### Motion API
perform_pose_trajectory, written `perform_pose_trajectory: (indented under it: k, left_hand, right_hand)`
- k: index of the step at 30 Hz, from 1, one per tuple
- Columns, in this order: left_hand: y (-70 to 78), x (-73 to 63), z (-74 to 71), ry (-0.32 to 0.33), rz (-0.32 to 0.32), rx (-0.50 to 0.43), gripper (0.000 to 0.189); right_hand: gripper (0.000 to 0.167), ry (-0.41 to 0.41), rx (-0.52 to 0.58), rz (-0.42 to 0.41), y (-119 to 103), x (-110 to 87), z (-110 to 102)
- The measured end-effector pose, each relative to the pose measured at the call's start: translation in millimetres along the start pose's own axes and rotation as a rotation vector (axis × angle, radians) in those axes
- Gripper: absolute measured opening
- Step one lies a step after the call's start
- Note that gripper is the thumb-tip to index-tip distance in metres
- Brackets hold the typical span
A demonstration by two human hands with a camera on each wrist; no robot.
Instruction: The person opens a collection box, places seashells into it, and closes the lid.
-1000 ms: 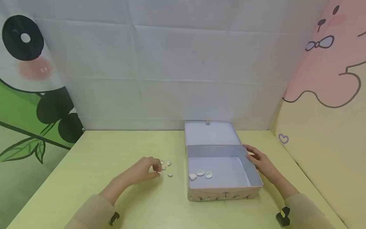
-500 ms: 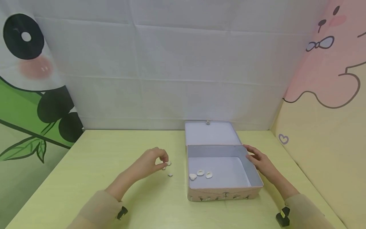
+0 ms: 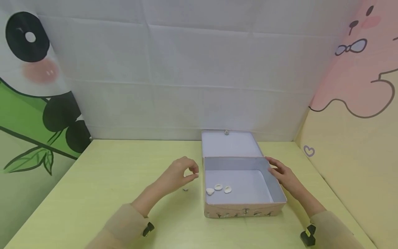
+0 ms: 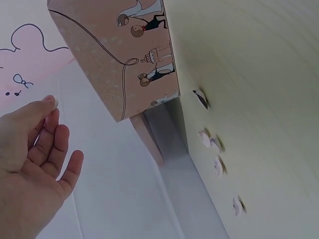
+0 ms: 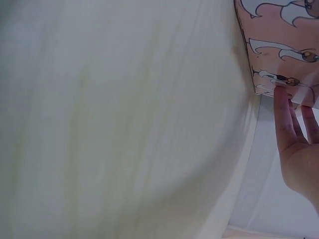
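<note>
My left hand (image 3: pixel 180 174), in the head view, is over the table just left of the box. In the left wrist view the same hand (image 4: pixel 35 159) pinches a small white shell (image 4: pixel 56 103) between thumb and forefinger, mostly covered by the fingertips. The open box (image 3: pixel 242 211) has pale inner walls and a pink outside printed with cartoon figures. Inside, near its left wall, lie 3 white shells (image 3: pixel 218 187). My right hand (image 3: pixel 284 174) rests at the box's right rim near the back corner; in the right wrist view its straight fingers (image 5: pixel 283 119) lie against the outer wall.
Several loose shells (image 4: pixel 219 167) lie on the yellow table (image 3: pixel 140 155) left of the box; the head view shows one shell (image 3: pixel 185 189) under the left hand. The box lid (image 3: pixel 231 143) is raised at the back, near a white cloth wall (image 3: pixel 186 69).
My left hand has lifted a shell from the loose group and moved right, toward the box's left side. The right hand stays at the box rim.
</note>
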State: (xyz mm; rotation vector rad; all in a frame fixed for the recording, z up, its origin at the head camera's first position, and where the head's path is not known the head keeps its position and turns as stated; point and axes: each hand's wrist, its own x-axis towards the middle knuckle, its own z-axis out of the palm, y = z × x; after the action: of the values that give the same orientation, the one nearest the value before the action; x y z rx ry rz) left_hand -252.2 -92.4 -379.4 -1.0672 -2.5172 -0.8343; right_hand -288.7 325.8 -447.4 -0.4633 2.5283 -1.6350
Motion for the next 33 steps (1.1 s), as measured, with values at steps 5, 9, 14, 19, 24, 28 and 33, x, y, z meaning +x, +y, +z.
perform_pose_trajectory:
  k: [5,9,14,19,24,28,33]
  left_hand:
    - [8.6,9.3,10.4,-0.030,0.008,-0.034,0.012]
    - [15.6,16.2,19.8,-0.061,0.001,-0.052,0.010]
    - [22.5,24.0,32.5,-0.095,0.021,-0.071,0.009]
    - [26.6,31.1,43.8,-0.143,0.046,-0.058,0.008]
    - [28.2,36.6,52.3,-0.183,0.032,-0.024,0.007]
    - [31.3,37.4,53.5,-0.195,0.007,-0.030,0.007]
    - [32.7,35.4,49.9,-0.200,-0.023,-0.045,0.014]
  right_hand:
    - [0.054,0.005,0.016,0.004,-1,-1.6,-1]
    - [0.054,0.005,0.013,0.000,-2,-1.9,-1]
    - [0.054,0.003,0.001,0.001,-2,-2.0,-2]
    - [0.054,0.000,-0.006,0.002,-3,-1.6,-3]
    - [0.054,-0.004,0.003,0.004,-4,-1.1,-3]
    - [0.054,-0.007,0.005,0.005,-5,-1.5,-3]
    - [0.054,-0.011,0.005,0.007,-6,-2.7,-4]
